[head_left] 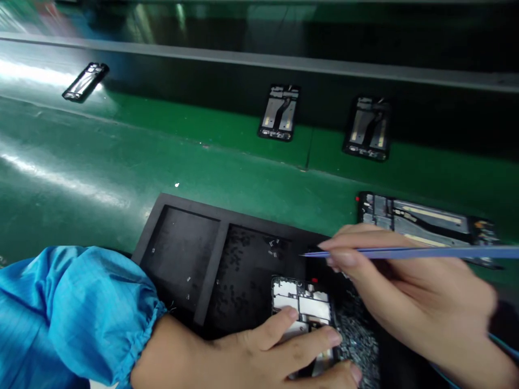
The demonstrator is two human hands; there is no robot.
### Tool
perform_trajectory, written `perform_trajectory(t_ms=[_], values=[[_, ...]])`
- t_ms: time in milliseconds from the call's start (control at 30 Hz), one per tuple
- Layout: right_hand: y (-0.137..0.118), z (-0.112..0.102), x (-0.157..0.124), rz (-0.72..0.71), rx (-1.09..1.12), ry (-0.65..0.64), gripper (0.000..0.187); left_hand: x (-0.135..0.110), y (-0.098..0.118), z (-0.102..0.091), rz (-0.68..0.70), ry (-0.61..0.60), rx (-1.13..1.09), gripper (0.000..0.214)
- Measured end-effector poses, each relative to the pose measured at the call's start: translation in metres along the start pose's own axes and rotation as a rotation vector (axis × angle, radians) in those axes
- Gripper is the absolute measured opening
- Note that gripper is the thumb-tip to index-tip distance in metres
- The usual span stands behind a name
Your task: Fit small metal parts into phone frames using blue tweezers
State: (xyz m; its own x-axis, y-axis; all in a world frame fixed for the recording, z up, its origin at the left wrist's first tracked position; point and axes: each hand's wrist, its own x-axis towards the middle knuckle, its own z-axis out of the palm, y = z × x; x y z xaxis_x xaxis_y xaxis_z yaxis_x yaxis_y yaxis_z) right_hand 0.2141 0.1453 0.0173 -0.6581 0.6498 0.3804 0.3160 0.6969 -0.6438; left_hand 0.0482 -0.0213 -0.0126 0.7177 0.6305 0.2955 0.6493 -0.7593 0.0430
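Observation:
My left hand grips an open smartphone frame from below, its fingers lying across the white-labelled inner side. My right hand holds a pair of fine blue tweezers level, with their tips just above the black foam tray. Those tips point at the tray's right compartment, near several tiny screws. A heap of small grey screws lies right of the phone frame, partly under my right hand.
Several more phone frames lie on the green conveyor belt, and one sits behind my right hand. A grey rail runs along the belt's far side. A blue sleeve covers my left forearm.

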Motion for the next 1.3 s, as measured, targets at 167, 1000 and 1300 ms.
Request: perform_trajectory(t_ms=[167, 1000, 1300], values=[[0.004, 0.016, 0.005, -0.110, 0.025, -0.107, 0.009, 0.000, 0.003, 0.008, -0.045, 0.071, 0.012, 0.034], [0.001, 0.019, 0.007, -0.151, 0.056, -0.130, 0.012, 0.004, -0.004, 0.006, 0.012, 0.090, 0.047, 0.036], [0.001, 0.014, 0.005, 0.338, 0.359, 0.008, 0.011, 0.011, -0.058, -0.046, 0.012, 0.119, -0.416, 0.018]])
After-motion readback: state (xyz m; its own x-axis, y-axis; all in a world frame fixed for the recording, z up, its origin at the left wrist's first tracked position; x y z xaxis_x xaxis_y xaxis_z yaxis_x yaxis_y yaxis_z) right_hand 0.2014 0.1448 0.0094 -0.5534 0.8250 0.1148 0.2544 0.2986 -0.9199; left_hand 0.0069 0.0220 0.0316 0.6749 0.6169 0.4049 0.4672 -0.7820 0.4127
